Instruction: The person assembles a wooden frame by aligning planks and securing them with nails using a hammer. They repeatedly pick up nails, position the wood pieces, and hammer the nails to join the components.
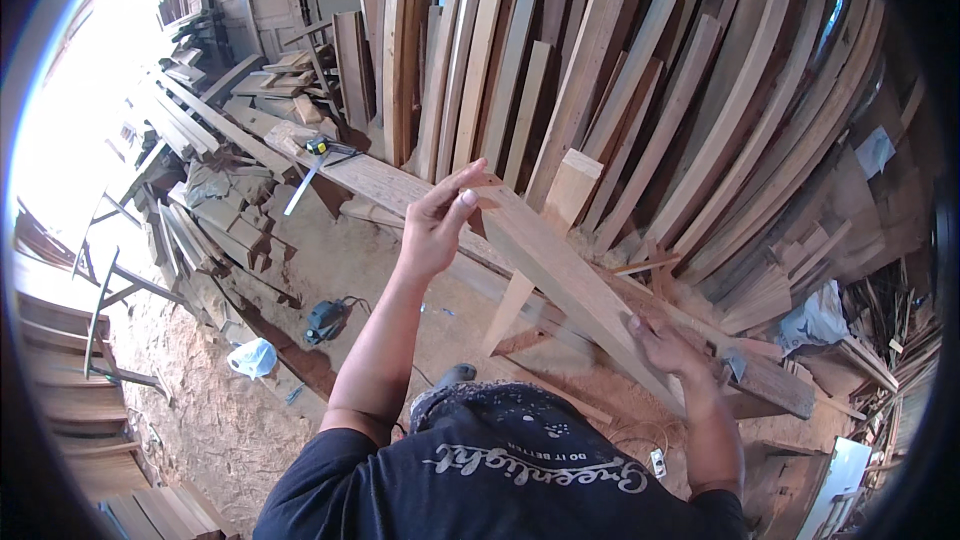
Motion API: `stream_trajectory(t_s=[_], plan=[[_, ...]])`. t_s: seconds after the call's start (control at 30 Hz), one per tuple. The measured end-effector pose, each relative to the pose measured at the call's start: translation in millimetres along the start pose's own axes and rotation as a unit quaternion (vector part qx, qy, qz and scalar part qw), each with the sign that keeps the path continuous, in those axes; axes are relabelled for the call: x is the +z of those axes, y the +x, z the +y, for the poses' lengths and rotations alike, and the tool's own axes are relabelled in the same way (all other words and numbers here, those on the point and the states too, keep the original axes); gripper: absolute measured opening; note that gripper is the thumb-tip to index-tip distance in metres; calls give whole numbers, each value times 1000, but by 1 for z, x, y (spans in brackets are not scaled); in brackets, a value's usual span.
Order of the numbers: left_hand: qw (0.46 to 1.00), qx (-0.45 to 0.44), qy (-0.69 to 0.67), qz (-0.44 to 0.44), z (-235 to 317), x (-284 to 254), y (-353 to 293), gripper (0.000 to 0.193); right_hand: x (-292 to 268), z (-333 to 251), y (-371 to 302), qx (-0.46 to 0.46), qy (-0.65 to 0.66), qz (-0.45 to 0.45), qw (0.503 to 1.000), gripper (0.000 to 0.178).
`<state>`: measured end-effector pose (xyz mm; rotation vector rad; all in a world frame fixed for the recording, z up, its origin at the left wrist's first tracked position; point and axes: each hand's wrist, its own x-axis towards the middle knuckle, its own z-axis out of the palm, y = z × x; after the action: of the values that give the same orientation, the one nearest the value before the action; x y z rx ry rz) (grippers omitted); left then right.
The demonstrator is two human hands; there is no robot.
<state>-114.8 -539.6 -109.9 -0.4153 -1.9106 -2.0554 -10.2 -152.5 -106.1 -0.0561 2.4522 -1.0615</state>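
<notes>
A pale wooden board (575,275) slants across the middle in front of me, held between my two hands. My left hand (437,225) grips its upper left end, with the fingers stretched along the top and the thumb beside them. My right hand (675,345) holds the lower right end, the thumb over the top face and the other fingers partly hidden. Below the board runs a long plank bench (385,185). On its far left part lie a yellow and black tape measure (317,146) and a square with a pale metal blade (298,192).
Many tall boards (485,60) lean upright along the back. A greenish power tool (325,321) and a white-blue plastic bag (253,358) are at the left. Stacked timber offcuts (225,225) lie farther left. A small metal piece (736,364) sits near the bench's right end.
</notes>
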Motion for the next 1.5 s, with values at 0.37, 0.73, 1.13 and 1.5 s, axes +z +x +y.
stream_trajectory(t_s=[0.37,0.73,1.13,1.5], plan=[[906,-146,-397,3,-26,3,5,57,30,40,8,35,37,-47,998,78],[854,-176,-459,172,-75,-31,1,67,29,-5,17,-24,-157,143,977,68],[989,-126,76,0,-109,-56,-42,79,46,97,65,-189,-219,387,876,74],[992,-127,25,-12,-59,-24,-45,42,-10,217,12,29,-270,249,930,85]])
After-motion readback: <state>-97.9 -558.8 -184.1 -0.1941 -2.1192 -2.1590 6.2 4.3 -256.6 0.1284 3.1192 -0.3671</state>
